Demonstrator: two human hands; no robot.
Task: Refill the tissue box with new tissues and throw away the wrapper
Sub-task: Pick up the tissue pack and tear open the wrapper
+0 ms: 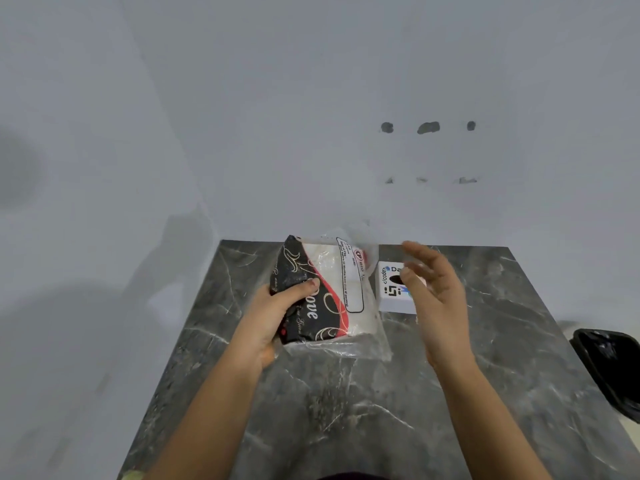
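Head view: left hand (273, 317) clamped on wrapped pack (329, 292); right hand (433, 292) empty, fingers apart. Box (389, 296) unfilled, wrapper undiscarded; bin (609, 365) waiting.

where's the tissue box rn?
Head view: the tissue box sits on the marble table, right of the held tissue pack, partly behind the right hand.

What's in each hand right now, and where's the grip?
The left hand grips the tissue pack by its black printed left edge. The right hand is open beside it, holding nothing.
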